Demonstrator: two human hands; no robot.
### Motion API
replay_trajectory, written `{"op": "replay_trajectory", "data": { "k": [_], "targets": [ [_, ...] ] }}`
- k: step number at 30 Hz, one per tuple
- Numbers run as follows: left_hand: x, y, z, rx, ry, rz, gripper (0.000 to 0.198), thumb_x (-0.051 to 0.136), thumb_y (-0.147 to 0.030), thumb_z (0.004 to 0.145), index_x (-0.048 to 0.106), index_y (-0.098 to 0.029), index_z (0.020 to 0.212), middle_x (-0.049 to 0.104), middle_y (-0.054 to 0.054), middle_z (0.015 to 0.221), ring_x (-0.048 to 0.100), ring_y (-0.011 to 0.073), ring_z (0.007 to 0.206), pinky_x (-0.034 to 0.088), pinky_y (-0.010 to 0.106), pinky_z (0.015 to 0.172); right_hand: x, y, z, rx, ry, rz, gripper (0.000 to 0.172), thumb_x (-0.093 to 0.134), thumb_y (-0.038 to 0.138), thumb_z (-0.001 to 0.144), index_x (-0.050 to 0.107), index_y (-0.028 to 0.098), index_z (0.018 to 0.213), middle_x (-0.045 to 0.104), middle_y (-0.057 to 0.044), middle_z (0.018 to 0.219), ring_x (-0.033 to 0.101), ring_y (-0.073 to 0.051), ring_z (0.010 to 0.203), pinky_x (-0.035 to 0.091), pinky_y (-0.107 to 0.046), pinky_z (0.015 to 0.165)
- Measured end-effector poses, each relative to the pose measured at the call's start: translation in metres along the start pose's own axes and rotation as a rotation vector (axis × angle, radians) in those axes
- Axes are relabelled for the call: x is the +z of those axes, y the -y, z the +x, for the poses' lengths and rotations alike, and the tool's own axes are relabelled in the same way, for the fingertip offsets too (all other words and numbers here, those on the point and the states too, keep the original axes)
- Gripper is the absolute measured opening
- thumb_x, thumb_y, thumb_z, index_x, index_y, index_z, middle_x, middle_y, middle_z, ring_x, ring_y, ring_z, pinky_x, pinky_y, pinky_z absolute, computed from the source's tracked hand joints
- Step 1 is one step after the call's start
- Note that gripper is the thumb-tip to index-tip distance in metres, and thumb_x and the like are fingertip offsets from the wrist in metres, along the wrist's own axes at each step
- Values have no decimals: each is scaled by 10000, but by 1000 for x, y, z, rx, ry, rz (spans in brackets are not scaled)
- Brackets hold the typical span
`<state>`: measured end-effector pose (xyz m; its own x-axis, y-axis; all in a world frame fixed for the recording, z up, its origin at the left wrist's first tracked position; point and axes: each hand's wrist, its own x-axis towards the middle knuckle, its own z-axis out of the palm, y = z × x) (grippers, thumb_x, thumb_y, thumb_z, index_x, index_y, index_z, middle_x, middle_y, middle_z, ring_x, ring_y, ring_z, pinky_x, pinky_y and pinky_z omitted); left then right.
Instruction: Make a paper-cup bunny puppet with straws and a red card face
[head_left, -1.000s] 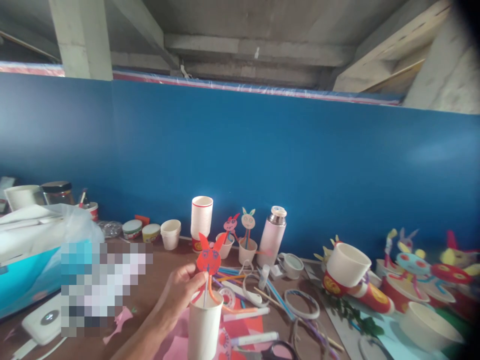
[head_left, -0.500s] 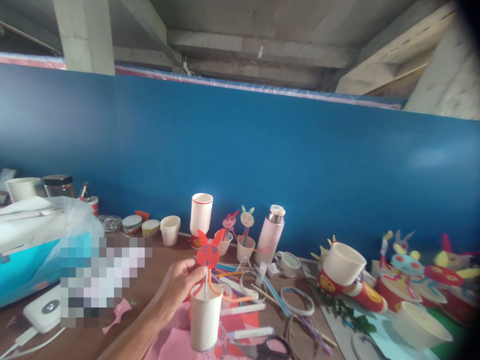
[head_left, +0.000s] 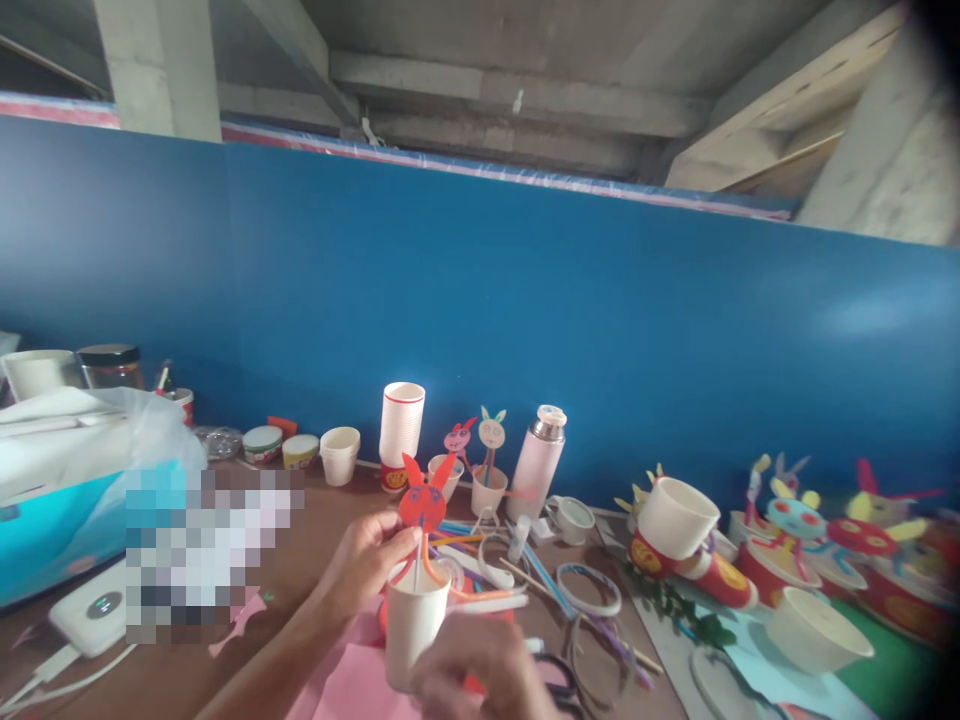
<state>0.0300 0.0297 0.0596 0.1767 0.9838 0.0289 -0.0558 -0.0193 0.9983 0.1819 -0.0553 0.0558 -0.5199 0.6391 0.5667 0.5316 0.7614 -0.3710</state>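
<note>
A white paper cup (head_left: 410,622) is held up over the table. A red paper rabbit head (head_left: 422,497) on a stick, with orange straw arms, stands out of it. My left hand (head_left: 361,568) pinches the stick just under the rabbit head, fingers closed on it. My right hand (head_left: 478,670) is at the bottom of the view, wrapped round the cup's lower right side; it is blurred.
The brown table (head_left: 300,545) bears straws, tape rings (head_left: 589,588), scissors (head_left: 559,680) and pink paper (head_left: 352,685). A cup stack (head_left: 401,430), a pink flask (head_left: 537,464) and two rabbit cups (head_left: 487,470) stand against the blue wall. Finished cup figures (head_left: 679,540) lie right. A blue box (head_left: 52,520) lies left.
My right hand has come up into view at the cup's base. The cup and rabbit have stayed about where they were, still in my left hand.
</note>
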Motion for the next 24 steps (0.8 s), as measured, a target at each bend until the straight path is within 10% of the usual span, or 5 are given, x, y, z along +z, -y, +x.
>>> {"op": "replay_trajectory", "data": {
  "k": [6,24],
  "targets": [
    [6,0,-4,14,-3,36,262,662,-377,589,647,-118,627,649,26,594,582,192,608,421,240,550,-30,-38,27,576,-321,135,204,472,265,809,654,174,806,649,-28,764,574,-144,684,421,-213,617],
    [11,14,-6,53,179,34,333,625,-370,696,673,-82,856,659,51,676,588,196,673,420,241,583,0,-59,37,618,-182,473,158,561,238,717,660,141,793,663,-22,727,577,-148,679,419,-217,613]
  ]
}}
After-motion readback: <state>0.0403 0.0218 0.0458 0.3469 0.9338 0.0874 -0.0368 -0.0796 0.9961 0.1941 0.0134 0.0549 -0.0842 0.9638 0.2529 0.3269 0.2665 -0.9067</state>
